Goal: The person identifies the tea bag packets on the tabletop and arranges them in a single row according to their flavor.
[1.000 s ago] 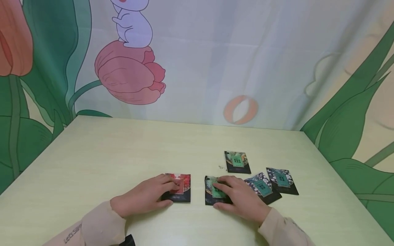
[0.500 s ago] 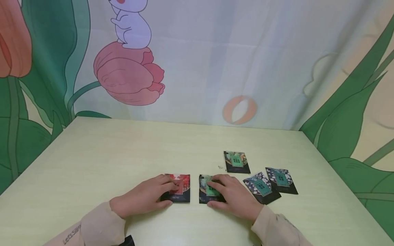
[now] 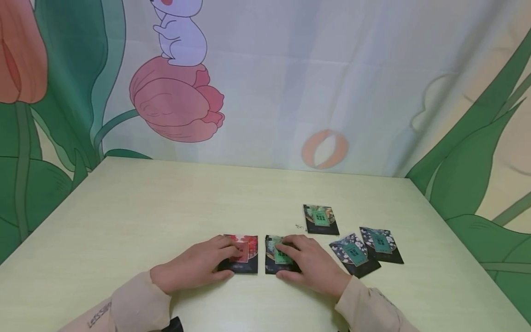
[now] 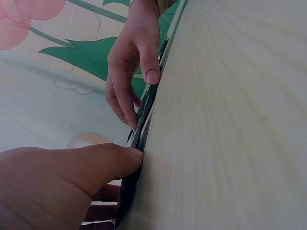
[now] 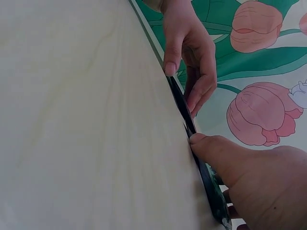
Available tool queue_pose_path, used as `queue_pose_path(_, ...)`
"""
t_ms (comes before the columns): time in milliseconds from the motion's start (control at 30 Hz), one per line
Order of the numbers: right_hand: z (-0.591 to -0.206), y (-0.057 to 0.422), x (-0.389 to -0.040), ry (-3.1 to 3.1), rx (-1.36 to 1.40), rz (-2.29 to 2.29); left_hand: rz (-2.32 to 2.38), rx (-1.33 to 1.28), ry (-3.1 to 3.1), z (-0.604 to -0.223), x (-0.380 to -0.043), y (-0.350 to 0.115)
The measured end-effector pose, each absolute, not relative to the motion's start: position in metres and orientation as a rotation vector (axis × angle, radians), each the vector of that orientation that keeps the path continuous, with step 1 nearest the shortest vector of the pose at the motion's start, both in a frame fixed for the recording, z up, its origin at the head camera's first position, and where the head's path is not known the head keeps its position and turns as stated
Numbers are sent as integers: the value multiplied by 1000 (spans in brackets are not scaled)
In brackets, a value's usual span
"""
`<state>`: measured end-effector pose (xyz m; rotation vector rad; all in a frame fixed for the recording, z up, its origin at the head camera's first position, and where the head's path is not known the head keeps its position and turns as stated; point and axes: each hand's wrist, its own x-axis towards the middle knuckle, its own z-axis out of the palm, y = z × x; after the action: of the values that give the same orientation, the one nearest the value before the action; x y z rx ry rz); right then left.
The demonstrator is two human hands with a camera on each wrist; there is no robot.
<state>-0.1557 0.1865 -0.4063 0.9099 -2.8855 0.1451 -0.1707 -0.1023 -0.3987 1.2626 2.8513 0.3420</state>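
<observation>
In the head view, my left hand (image 3: pixel 197 265) holds a flat square sachet (image 3: pixel 250 258) with a red picture and dark lower band. Its thumb lies along the near edge, and a fingertip rests on the printed face. Just to the right, my right hand (image 3: pixel 317 267) grips a green-labelled sachet (image 3: pixel 270 260) the same way, thumb at the near edge and fingers towards the far one. A narrow gap separates the two sachets, both flat on the table. From the right wrist, the green-labelled sachet (image 5: pixel 208 187) shows nearly edge-on beside the thumb.
Behind the right hand lies another green-labelled sachet (image 3: pixel 321 219). Two blue floral sachets, one nearer (image 3: pixel 352 255) and one farther (image 3: pixel 381 244), overlap at the right. The pale wooden table (image 3: pixel 166 198) meets a printed curtain (image 3: pixel 265 92) at its far edge.
My right hand has slid the green-labelled sachet leftwards, towards the red one, narrowing the gap. The left hand and the red sachet have stayed in place.
</observation>
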Motion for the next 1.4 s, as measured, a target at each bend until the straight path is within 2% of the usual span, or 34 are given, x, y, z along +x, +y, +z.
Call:
queue_pose_path(967,-403,171,-159,-2897,954,132,350,1269,2830,-397,-171,-103)
queue_pose_path(1400,-376,185,-164,-2831,959,101,372,1312,2854,-398,-170,-103)
